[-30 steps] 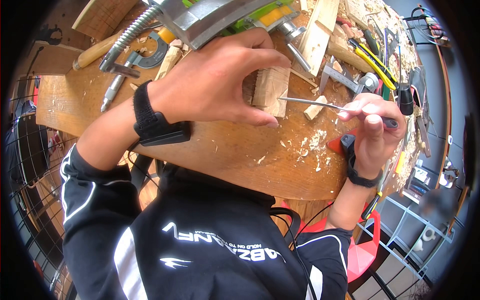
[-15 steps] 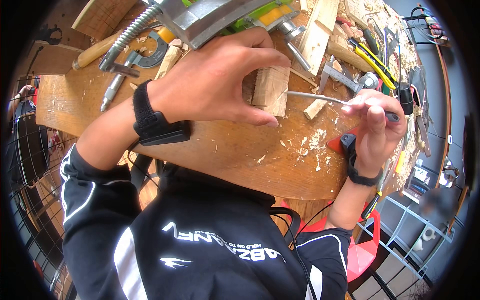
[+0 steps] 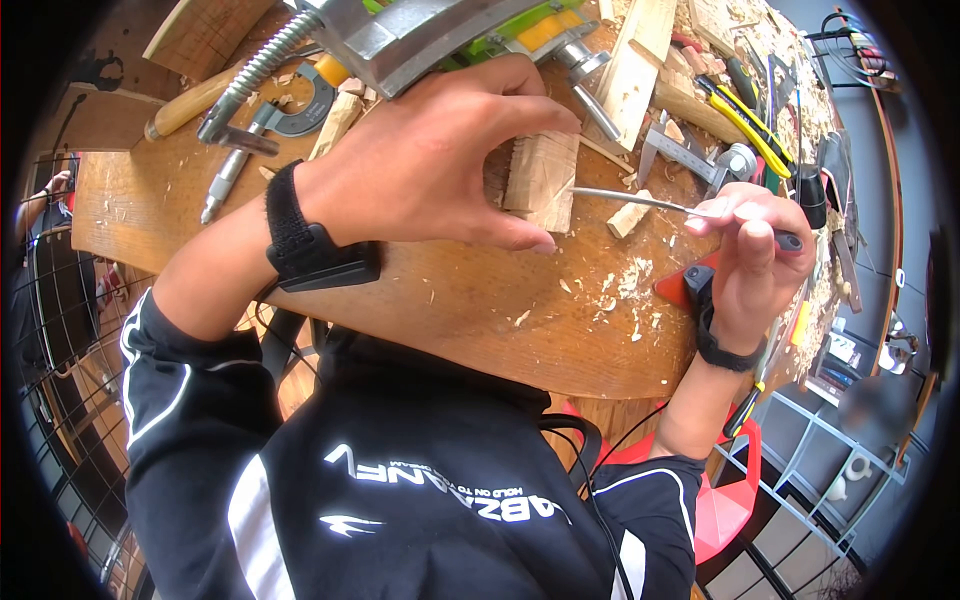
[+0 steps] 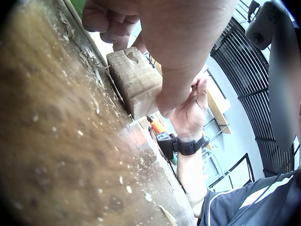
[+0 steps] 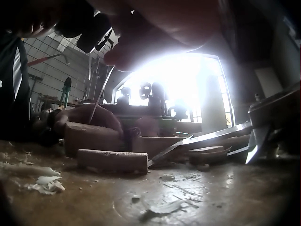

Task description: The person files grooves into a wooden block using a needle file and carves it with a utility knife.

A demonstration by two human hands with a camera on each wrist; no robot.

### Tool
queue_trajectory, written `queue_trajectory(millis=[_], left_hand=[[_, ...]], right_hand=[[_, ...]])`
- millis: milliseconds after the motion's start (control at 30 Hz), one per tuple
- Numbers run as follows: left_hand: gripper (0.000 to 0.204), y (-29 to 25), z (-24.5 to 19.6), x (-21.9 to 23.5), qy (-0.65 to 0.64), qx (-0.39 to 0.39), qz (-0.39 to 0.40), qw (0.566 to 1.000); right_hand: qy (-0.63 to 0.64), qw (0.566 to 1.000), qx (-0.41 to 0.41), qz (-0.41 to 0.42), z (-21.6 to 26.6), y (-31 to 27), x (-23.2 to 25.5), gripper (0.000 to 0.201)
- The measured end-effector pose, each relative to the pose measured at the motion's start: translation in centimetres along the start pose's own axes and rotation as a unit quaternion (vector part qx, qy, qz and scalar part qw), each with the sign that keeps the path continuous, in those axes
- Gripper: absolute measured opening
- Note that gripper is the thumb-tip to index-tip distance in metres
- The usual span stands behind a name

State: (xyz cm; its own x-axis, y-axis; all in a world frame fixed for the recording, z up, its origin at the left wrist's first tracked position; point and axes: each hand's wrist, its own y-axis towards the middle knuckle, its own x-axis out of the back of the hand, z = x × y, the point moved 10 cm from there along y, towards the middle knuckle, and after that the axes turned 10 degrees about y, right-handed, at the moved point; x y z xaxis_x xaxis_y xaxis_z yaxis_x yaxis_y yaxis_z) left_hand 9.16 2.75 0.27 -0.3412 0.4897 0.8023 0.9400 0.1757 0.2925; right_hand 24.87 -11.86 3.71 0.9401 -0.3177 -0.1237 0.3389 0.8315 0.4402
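A squared wooden block (image 3: pixel 540 185) rests on the wooden bench, its top face rough and grooved. My left hand (image 3: pixel 430 160) holds it, thumb on the near side and fingers reaching round the far side. In the left wrist view a small notch shows on the block (image 4: pixel 134 82). Between its fingertips and thumb my right hand (image 3: pixel 755 235) pinches a thin grey metal tool (image 3: pixel 640 201) with a dark handle. The tool's tip meets the right edge of the block in the head view. In the right wrist view its shaft (image 5: pixel 100 96) slants down behind the block's top.
A metal vise (image 3: pixel 400 45) stands just beyond my left hand. Beside it lies a micrometer (image 3: pixel 300 118). Calipers (image 3: pixel 685 155), yellow-handled pliers (image 3: pixel 745 125), a wood offcut (image 3: pixel 629 214) and shavings (image 3: pixel 635 285) lie to the right.
The tool's tip has drawn back to the right, from over the block's face to its right edge, with a slight shift of my right hand. My left hand and the block stay put.
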Motion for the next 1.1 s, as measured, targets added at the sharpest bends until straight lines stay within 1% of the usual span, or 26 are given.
queue_trajectory(millis=[100,200,300,500,700,800,1033,1100], left_hand=[[0.076,0.0,0.0,0.0,-0.001,0.004,0.004,1.0],[0.076,0.0,0.0,0.0,0.0,0.004,0.004,1.0],[0.076,0.0,0.0,-0.1,-0.003,0.003,0.004,1.0],[0.076,0.0,0.1,-0.1,-0.006,0.008,0.011,1.0],[0.075,0.1,0.1,-0.1,-0.006,0.005,0.009,1.0],[0.075,0.1,0.0,-0.1,-0.006,0.005,0.009,1.0],[0.074,0.1,0.1,-0.1,-0.003,0.003,0.006,1.0],[0.074,0.1,0.0,0.0,-0.002,0.004,0.006,1.0]], right_hand=[[-0.012,1.0,-0.007,0.024,-0.1,0.1,-0.8,0.017],[-0.031,0.999,0.01,0.006,0.0,0.1,-0.2,0.018],[-0.015,1.0,0.005,-0.009,0.0,-0.1,0.0,0.019],[-0.003,1.0,0.009,0.016,0.3,0.0,-1.1,0.021],[0.001,1.0,0.01,0.022,0.1,0.0,-1.3,0.019],[-0.006,1.0,-0.004,0.011,0.1,0.0,-0.8,0.019],[0.003,1.0,0.007,0.004,0.2,-0.1,-0.5,0.018],[0.0,1.0,0.004,0.023,0.0,0.1,-1.1,0.017]])
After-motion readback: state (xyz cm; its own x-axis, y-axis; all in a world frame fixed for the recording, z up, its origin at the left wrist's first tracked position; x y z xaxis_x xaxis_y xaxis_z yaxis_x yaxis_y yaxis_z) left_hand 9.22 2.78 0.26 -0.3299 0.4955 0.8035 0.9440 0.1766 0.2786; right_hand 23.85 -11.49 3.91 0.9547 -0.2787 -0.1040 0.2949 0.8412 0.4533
